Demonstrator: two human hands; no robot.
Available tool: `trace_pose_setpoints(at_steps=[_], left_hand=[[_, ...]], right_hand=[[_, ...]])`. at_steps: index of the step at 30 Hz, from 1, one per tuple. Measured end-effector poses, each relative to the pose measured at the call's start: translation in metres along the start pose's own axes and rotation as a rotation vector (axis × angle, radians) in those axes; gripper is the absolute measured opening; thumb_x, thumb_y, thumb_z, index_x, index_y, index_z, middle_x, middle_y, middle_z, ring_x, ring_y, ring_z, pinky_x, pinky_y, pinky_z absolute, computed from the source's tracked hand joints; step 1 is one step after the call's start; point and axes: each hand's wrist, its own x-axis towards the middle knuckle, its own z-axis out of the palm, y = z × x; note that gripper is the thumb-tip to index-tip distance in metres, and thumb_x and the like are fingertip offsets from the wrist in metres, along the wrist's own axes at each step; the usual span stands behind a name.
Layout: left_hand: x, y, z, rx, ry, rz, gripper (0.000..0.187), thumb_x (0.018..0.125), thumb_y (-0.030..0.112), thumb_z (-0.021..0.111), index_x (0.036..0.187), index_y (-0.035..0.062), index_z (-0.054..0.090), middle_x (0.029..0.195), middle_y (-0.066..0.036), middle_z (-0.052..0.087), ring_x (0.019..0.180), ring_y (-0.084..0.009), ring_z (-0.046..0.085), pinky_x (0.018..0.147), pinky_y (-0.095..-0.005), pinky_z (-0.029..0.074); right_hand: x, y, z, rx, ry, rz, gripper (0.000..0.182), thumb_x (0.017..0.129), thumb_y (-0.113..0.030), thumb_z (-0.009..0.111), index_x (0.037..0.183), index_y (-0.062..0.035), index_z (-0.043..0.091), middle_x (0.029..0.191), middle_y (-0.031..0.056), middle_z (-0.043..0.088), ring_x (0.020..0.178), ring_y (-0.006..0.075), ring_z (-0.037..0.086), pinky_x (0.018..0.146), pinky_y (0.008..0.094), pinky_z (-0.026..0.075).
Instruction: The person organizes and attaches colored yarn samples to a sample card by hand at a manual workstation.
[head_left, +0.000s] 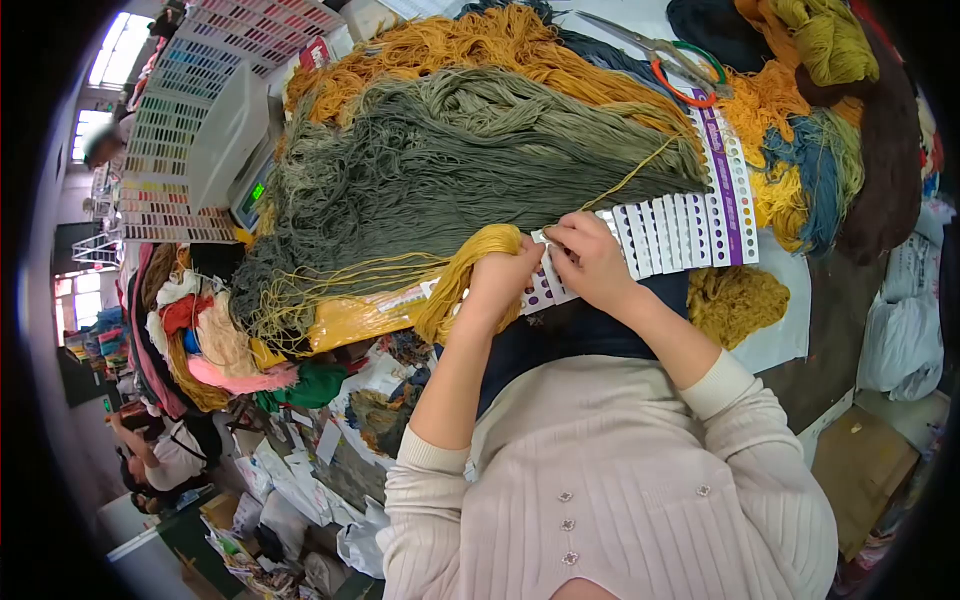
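My left hand (pixel 507 278) is closed around a hank of yellow yarn (pixel 452 290), which hangs over the wrist side. Loose strands trail from the hank to the left. Beside it, my right hand (pixel 597 268) has thumb and fingers pinched together at a white card strip with punched holes (pixel 640 240); what lies between the fingertips is hidden. A thin yellow strand (pixel 640 172) runs from near the right fingers up across the pile. Behind both hands spreads a large heap of dark grey-green yarn (pixel 400 185).
Orange yarn (pixel 470 45) lies at the back, with scissors (pixel 685 70) near it. A scale (pixel 255 185) and a colour chart (pixel 175 130) stand left. Mustard yarn (pixel 738 305) lies right of my lap. Other people (pixel 165 455) are at far left.
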Motion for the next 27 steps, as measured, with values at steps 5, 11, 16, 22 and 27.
trace_pose_setpoints(at_steps=[5,11,16,22,27], left_hand=[[-0.009,0.004,-0.002,-0.094,0.036,0.042,0.008,0.076,0.012,0.053,0.072,0.0042,0.053,0.058,0.000,0.050,0.043,-0.0045,0.039,0.040,-0.0182,0.031],[0.000,0.000,-0.002,-0.407,-0.066,-0.026,0.011,0.076,0.011,0.054,0.069,0.0033,0.052,0.056,0.000,0.048,0.040,-0.0047,0.037,0.039,-0.0194,0.029],[0.003,-0.011,0.012,-0.211,0.118,-0.049,0.010,0.078,0.012,0.052,0.070,0.0048,0.052,0.053,0.002,0.045,0.042,-0.0032,0.036,0.038,-0.0189,0.027],[-0.013,-0.007,-0.037,-1.106,-0.288,-0.147,0.012,0.078,0.014,0.048,0.083,0.0048,0.053,0.055,0.002,0.044,0.040,-0.0019,0.032,0.039,-0.0165,0.026],[-0.011,0.009,-0.015,-0.510,-0.348,-0.090,0.017,0.078,0.010,0.050,0.094,0.0055,0.052,0.058,0.004,0.048,0.040,0.0006,0.033,0.038,-0.0130,0.027]], right_hand=[[0.000,-0.002,-0.007,-0.052,-0.061,-0.029,0.022,0.062,-0.010,0.058,0.082,-0.0002,0.055,0.079,0.0101,0.049,0.075,0.0265,0.046,0.068,0.0332,0.037],[-0.004,-0.006,-0.004,-0.145,-0.078,-0.099,0.032,0.057,-0.020,0.061,0.084,-0.0027,0.055,0.084,0.0104,0.046,0.078,0.0263,0.045,0.069,0.0349,0.034],[-0.005,-0.002,-0.003,-0.044,-0.068,-0.028,0.031,0.055,-0.014,0.062,0.083,-0.0027,0.056,0.083,0.0102,0.047,0.078,0.0256,0.046,0.069,0.0329,0.037],[-0.005,0.005,0.001,0.004,-0.021,-0.025,0.014,0.063,-0.004,0.057,0.077,-0.0027,0.057,0.074,0.0094,0.052,0.066,0.0236,0.048,0.061,0.0303,0.038],[-0.006,0.014,-0.005,0.458,-0.090,0.244,0.014,0.069,0.001,0.052,0.082,0.0005,0.057,0.078,0.0091,0.056,0.061,0.0136,0.052,0.054,0.0225,0.040]])
